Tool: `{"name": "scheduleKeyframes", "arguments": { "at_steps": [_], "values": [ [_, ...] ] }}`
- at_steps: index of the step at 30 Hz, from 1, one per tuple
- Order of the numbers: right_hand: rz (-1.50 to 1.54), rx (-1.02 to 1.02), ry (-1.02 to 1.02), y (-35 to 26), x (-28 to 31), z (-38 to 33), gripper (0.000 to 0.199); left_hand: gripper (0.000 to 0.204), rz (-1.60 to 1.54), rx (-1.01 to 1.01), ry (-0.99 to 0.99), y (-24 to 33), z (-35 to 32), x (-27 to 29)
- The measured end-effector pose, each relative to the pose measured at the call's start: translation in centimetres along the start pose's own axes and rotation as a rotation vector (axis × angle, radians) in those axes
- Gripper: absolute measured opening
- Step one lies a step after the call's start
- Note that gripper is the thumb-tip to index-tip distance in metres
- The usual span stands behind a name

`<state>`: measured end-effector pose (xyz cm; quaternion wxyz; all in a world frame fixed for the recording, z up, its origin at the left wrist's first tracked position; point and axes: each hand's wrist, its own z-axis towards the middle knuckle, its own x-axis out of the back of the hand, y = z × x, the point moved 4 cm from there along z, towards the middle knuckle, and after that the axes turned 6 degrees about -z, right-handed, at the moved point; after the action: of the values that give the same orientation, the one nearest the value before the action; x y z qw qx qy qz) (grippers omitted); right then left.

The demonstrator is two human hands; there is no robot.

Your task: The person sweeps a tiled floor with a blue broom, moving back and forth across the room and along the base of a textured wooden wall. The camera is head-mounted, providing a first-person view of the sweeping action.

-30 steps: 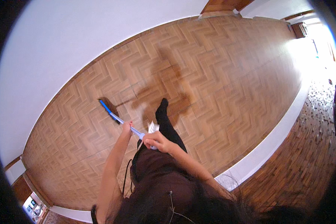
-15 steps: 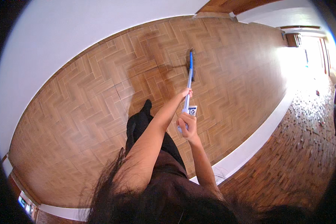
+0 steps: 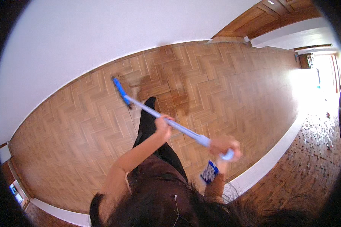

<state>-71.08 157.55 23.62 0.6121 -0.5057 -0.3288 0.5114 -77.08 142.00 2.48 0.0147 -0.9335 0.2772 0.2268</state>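
- One broom with a pale lavender-blue tubular handle point(image 3: 186, 131) and a narrow bright-blue head point(image 3: 120, 90) edged with dark bristles: half a second ago we saw the head farther right, beyond the feet; now it lies to the left, nearer the smooth white wall point(image 3: 102, 34).
- Handle angle: formerly almost straight up the view, now slanting from upper left to lower right.
- Left grip point(image 3: 163, 126), bare: fingers closed around the handle near its middle; we place the broom head ahead of it and to its left.
- Right grip point(image 3: 225, 146), bare, blurred: wrapped around the handle's top end, the rounded tip showing past the fingers. It was close to the left grip; now it is well apart, out to the right.
- One blue-and-white printed tag point(image 3: 209, 173), flat: hangs beside the right forearm; its attachment we cannot tell.
- One foot in black covering point(image 3: 150, 102): near the handle's lower part.
- Floor of tan-brown wood-look pieces in herringbone pattern point(image 3: 235, 94), bearing a broad soft shadow.
- One long white ledge point(image 3: 259, 170), smooth, at right; beyond it, darker brown flooring of small narrow blocks point(image 3: 280, 178), glossy toward the bright far end.
- One brown panelled wooden door point(image 3: 254, 28), upper right.
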Motion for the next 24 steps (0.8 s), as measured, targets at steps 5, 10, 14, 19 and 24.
{"name": "scheduleKeyframes", "arguments": {
  "at_steps": [5,10,14,19,24],
  "values": [
    [0.236,-0.46,-0.358,13.3,-12.2,4.3,0.039,0.01,0.032,-0.384,0.151,15.8,13.5,6.9],
    [0.165,-0.367,-0.373,15.9,-15.5,8.9,0.037,0.017,0.555,-0.411,0.088,18.3,22.8,6.5],
    [-0.046,-0.304,0.06,13.3,-8.4,11.0,0.038,0.013,0.734,-0.191,-0.144,8.5,23.1,-3.6],
    [-0.166,-0.112,0.255,8.9,-7.0,12.0,0.038,0.02,1.096,0.13,-0.431,-5.7,26.7,-8.7],
    [-0.803,-0.24,0.077,13.5,-6.3,12.2,0.033,0.03,1.238,0.429,-0.62,-15.1,25.7,-13.7]
  ]
}}
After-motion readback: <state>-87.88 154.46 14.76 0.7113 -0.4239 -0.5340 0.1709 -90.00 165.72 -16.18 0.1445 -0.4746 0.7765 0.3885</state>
